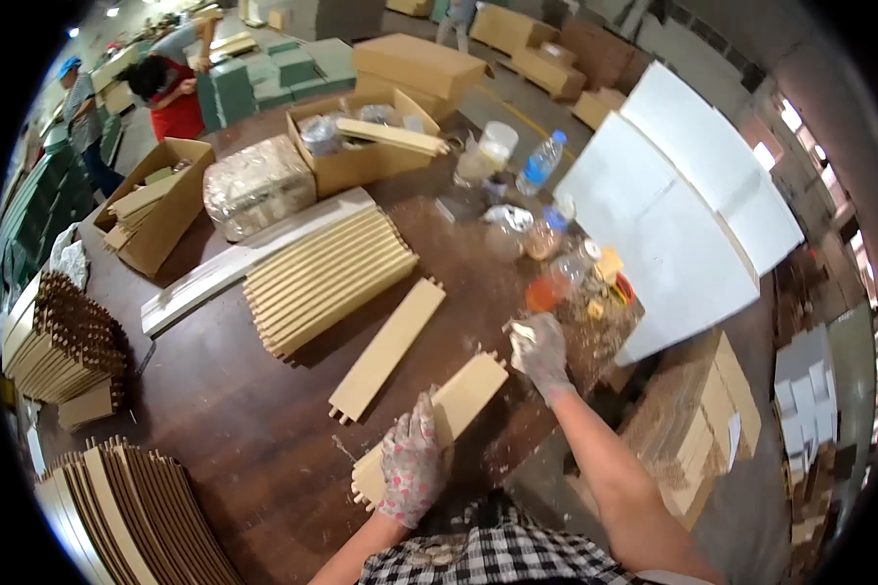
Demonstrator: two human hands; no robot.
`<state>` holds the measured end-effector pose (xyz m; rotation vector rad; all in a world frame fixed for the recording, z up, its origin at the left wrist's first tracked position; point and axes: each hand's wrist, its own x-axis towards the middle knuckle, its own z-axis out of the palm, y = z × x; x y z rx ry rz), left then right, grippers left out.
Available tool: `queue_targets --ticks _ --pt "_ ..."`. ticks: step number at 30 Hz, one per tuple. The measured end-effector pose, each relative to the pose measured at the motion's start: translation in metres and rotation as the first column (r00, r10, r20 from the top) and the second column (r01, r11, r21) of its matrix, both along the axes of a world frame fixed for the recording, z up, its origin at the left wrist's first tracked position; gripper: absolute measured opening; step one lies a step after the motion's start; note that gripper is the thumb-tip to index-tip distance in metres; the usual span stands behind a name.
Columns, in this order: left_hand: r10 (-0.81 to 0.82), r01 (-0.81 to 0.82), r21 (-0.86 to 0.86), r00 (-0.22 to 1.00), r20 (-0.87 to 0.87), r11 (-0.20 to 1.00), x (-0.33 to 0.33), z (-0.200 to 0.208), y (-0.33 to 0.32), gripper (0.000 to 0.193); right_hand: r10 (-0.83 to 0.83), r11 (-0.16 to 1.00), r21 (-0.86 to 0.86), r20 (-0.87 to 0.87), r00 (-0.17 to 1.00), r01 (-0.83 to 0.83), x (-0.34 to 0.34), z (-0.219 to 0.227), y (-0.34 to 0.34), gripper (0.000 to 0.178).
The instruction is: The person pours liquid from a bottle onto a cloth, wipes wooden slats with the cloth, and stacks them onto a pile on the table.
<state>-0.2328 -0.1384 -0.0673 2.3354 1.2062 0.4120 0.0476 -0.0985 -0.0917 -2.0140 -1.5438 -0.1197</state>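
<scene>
A pale wooden slat (468, 395) with dowel pegs at both ends lies slantwise on the brown table in front of me. My left hand (413, 463), in a stained, pink-dotted glove, grips its near left part, fingers across the top. Just beyond the slat's far right end, my gloved right hand (544, 359) is closed on a small whitish crumpled piece (522, 336), perhaps a rag. A second pegged slat (388, 349) lies apart, farther off and roughly parallel. Beyond it stands a neat row of similar slats (332, 278) packed side by side.
More slats are stacked at the left (63, 341) and near left (137, 512). Open cartons (171, 219) and a plastic-wrapped bundle (259, 185) line the far side. Bottles (541, 164) stand near a debris-strewn board (610, 327) and white panels (663, 210) at right. People work far left.
</scene>
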Motion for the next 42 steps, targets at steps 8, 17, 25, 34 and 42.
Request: queue_targets --ticks 8,17,25,34,42 --pt "0.064 -0.066 0.078 0.998 0.025 0.995 0.007 -0.003 0.003 0.089 0.201 0.975 0.077 0.110 0.974 -0.209 -0.066 -0.006 -0.039 0.024" --pt "0.035 -0.038 0.113 0.999 0.028 0.993 0.005 0.001 0.003 0.090 0.153 0.988 -0.026 0.110 0.982 -0.151 -0.054 0.009 -0.032 0.022" --pt "0.049 -0.050 0.100 0.999 0.013 0.994 0.006 -0.001 0.001 0.090 0.273 0.962 -0.005 0.086 0.958 -0.273 -0.055 -0.010 -0.037 0.026" --pt "0.113 -0.092 0.195 0.988 -0.103 0.976 -0.030 0.018 -0.013 0.106 0.247 0.968 0.223 -0.763 0.598 -0.116 -0.051 0.067 -0.018 0.013" --pt "0.209 -0.242 -0.002 0.834 0.511 0.970 -0.089 -0.044 -0.036 0.105 0.627 0.776 0.055 0.048 0.778 -0.629 -0.121 0.019 -0.028 0.012"
